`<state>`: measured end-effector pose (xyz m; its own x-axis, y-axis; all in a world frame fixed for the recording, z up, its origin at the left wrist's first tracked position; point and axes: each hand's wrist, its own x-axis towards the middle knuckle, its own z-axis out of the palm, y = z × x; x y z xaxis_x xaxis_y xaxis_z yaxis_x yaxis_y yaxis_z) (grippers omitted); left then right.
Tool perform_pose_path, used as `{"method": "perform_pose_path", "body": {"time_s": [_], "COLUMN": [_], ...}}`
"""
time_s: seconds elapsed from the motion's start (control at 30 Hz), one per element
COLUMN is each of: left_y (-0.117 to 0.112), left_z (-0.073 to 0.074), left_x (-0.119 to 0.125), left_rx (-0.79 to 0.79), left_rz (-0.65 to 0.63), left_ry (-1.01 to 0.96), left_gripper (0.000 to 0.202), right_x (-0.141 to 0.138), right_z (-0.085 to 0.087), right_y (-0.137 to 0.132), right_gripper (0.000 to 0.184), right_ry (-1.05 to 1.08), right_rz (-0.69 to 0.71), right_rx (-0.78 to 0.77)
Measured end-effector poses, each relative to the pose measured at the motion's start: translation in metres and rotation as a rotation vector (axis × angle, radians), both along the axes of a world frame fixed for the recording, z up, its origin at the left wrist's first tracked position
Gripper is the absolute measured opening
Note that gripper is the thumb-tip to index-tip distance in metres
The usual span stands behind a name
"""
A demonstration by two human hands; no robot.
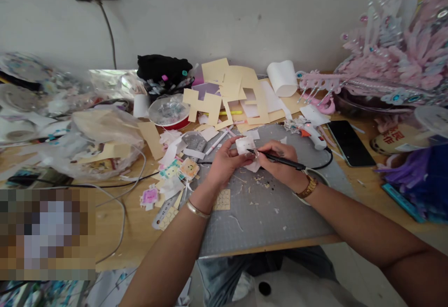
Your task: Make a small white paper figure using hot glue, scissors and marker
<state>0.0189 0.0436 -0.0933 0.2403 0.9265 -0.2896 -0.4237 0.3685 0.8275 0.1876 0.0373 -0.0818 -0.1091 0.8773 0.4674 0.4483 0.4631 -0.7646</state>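
Note:
My left hand (226, 160) pinches a small white paper piece (245, 144) above the grey cutting mat (266, 204). My right hand (280, 157) grips a thin black craft knife (285, 161), its tip pointing left at the paper piece. Both hands meet over the far middle of the mat. Small scraps of paper lie on the mat under them. A gold bangle is on my left wrist, a gold watch on my right.
Beige card offcuts (227, 92) pile behind the mat. A hot glue gun (313, 135) and a black phone (350, 143) lie to the right. A pink feathered headdress (395, 55) stands far right. Plastic bags (101, 143), cables and stickers (175, 171) crowd the left.

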Motion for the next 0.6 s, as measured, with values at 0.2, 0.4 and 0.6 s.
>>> {"method": "perform_pose_path", "body": {"time_s": [0.2, 0.4, 0.6], "left_y": [0.0005, 0.0008, -0.0004], "left_z": [-0.001, 0.0002, 0.0003], "left_x": [0.0001, 0.0005, 0.0004], "left_rx": [0.001, 0.004, 0.005], "left_rz": [0.002, 0.005, -0.002], "left_ry": [-0.003, -0.001, 0.002], "left_gripper": [0.072, 0.071, 0.068], "right_x": [-0.0003, -0.0003, 0.0014], "right_z": [0.0, -0.0002, -0.0007], "right_y": [0.0006, 0.0006, 0.0005], "right_gripper": [0.007, 0.008, 0.009], "right_ry": [-0.01, -0.022, -0.015], "right_rz": [0.021, -0.019, -0.066], "right_rx": [0.01, 0.0, 0.027]}}
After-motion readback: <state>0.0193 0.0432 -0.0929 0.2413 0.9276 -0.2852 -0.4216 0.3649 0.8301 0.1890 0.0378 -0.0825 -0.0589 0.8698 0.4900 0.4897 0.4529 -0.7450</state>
